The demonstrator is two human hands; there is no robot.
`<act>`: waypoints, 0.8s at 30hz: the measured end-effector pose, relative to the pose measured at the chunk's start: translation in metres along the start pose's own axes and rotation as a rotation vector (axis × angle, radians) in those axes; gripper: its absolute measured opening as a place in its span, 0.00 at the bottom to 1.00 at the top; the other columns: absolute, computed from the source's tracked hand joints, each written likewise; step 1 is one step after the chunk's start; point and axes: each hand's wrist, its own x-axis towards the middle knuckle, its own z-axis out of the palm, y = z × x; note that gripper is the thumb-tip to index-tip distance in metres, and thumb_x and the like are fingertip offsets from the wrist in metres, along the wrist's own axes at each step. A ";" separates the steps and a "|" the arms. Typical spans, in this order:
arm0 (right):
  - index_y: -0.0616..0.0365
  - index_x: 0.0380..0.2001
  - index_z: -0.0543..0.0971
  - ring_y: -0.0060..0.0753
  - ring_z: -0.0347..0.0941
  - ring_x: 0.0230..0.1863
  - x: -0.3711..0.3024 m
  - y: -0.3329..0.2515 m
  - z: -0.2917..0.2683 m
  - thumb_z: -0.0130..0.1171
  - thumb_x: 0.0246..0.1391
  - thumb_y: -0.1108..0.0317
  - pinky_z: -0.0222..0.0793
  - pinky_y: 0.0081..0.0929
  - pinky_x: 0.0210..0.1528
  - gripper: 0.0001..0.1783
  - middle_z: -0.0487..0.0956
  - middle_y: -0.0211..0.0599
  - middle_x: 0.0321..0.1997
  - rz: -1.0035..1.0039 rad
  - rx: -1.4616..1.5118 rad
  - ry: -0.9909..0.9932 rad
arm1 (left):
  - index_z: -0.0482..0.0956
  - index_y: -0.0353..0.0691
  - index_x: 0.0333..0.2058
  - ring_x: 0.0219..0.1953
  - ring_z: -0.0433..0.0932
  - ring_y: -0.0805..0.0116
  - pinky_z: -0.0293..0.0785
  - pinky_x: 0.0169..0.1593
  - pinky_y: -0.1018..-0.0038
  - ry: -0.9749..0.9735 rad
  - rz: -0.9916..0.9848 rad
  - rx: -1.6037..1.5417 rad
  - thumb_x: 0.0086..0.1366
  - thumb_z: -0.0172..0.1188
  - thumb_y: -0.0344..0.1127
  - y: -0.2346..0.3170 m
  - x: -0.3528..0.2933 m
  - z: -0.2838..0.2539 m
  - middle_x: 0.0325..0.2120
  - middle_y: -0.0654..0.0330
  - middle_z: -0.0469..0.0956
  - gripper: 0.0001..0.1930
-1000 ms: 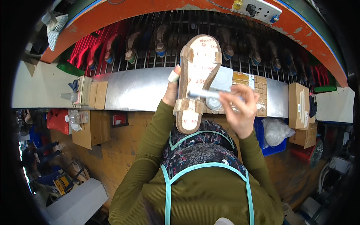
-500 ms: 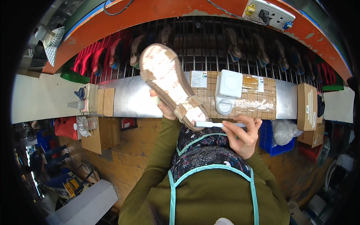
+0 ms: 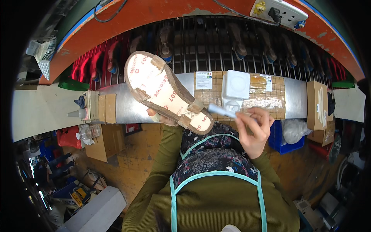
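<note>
My left hand [image 3: 167, 120] grips a brown sandal upper on its last [image 3: 156, 85], turned so its pale, printed underside faces up. The straps fold over the edges of that insole. Most of the left fingers are hidden beneath the shoe. In my right hand [image 3: 255, 133], pinched between thumb and fingers, is a slim pale brush-like tool [image 3: 223, 111], blurred by motion. Its tip is just right of the shoe's heel end, apart from it. A white lidded container [image 3: 236, 86] stands beyond the tool on the bench.
A taped cardboard sheet [image 3: 266, 101] covers part of the metal bench [image 3: 127, 106]. Behind it, a barred rack [image 3: 216, 46] carries several shoes. A cardboard box [image 3: 317, 104] stands at right, a blue bin [image 3: 284, 145] below it. A socket strip [image 3: 280, 13] sits on the orange beam.
The shoe has tilted further left and lower, its toe end swinging down and outward. My right hand has drawn the tool off the heel area, to the right and slightly up.
</note>
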 end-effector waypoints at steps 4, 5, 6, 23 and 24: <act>0.45 0.34 0.88 0.19 0.68 0.33 0.010 -0.005 0.011 0.73 0.43 0.65 0.47 0.28 0.43 0.11 0.78 0.29 0.43 -0.140 0.070 -0.087 | 0.53 0.38 0.67 0.60 0.68 0.58 0.71 0.61 0.62 0.288 -0.057 0.720 0.59 0.50 0.74 -0.003 0.004 0.011 0.61 0.51 0.65 0.51; 0.45 0.34 0.88 0.19 0.68 0.33 0.018 -0.004 0.020 0.72 0.44 0.65 0.47 0.28 0.42 0.11 0.78 0.29 0.43 -0.159 0.048 -0.067 | 0.53 0.38 0.67 0.60 0.69 0.59 0.71 0.61 0.63 0.321 -0.103 0.851 0.59 0.50 0.74 -0.005 0.004 0.016 0.60 0.51 0.65 0.51; 0.46 0.34 0.87 0.19 0.68 0.33 0.031 -0.003 0.028 0.72 0.44 0.65 0.47 0.28 0.42 0.10 0.78 0.29 0.42 -0.185 0.052 -0.022 | 0.52 0.39 0.67 0.59 0.70 0.60 0.73 0.60 0.63 0.255 -0.177 0.790 0.60 0.48 0.75 -0.005 0.006 0.021 0.60 0.52 0.66 0.50; 0.61 0.33 0.86 0.30 0.73 0.39 0.039 0.054 0.043 0.68 0.49 0.74 0.69 0.22 0.39 0.06 0.75 0.38 0.39 0.407 0.348 -0.010 | 0.71 0.43 0.57 0.44 0.80 0.52 0.81 0.43 0.52 0.501 -0.991 0.101 0.64 0.37 0.75 -0.045 0.060 -0.063 0.44 0.46 0.78 0.42; 0.62 0.34 0.85 0.27 0.72 0.38 0.032 0.063 0.039 0.68 0.50 0.74 0.70 0.21 0.37 0.07 0.74 0.36 0.38 0.426 0.339 0.011 | 0.74 0.44 0.53 0.41 0.81 0.52 0.80 0.41 0.52 0.494 -1.030 0.069 0.65 0.39 0.73 -0.049 0.067 -0.096 0.42 0.47 0.79 0.39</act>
